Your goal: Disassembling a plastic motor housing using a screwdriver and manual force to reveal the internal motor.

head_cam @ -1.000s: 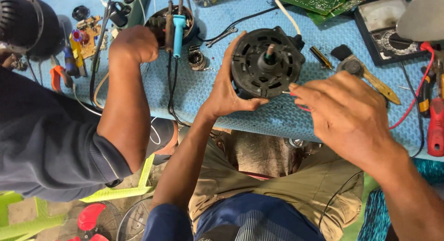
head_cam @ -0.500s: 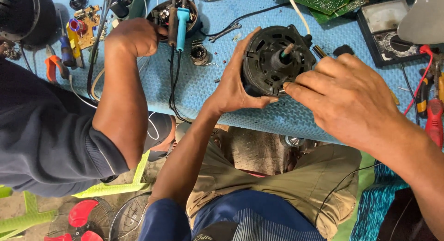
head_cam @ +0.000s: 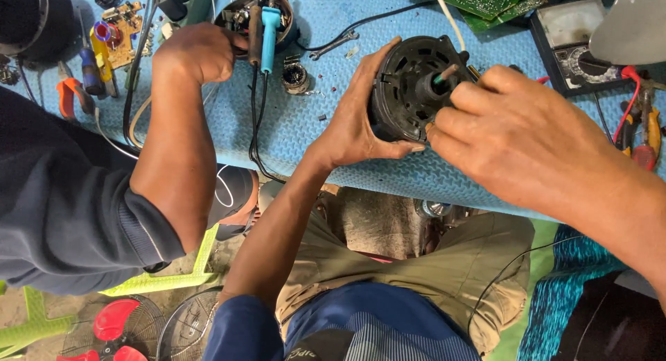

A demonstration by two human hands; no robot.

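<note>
- Head view — my left hand (head_cam: pixel 357 122) cups the black fan motor (head_cam: pixel 416 87) from its left side, fingers wrapped over the top and thumb pressed underneath, a firm closed hold that tips the motor's vented face toward me just above the near edge of the blue mat (head_cam: pixel 291 125).
- My right hand (head_cam: pixel 517 135) is bunched at the motor's shaft (head_cam: pixel 444 75), fingertips meeting the housing by it; whether they pinch anything I cannot tell.
- Step in hand, as I judge it: steadying the motor while working at its shaft end. The next move calls for the left hold to stay put so the right fingers can work precisely.
- Far left, another person's hand (head_cam: pixel 198 52) rests fisted by a bowl of parts (head_cam: pixel 239 18); a teal-handled soldering iron (head_cam: pixel 269 28) lies beside it, a multimeter (head_cam: pixel 576 45) far right.
</note>
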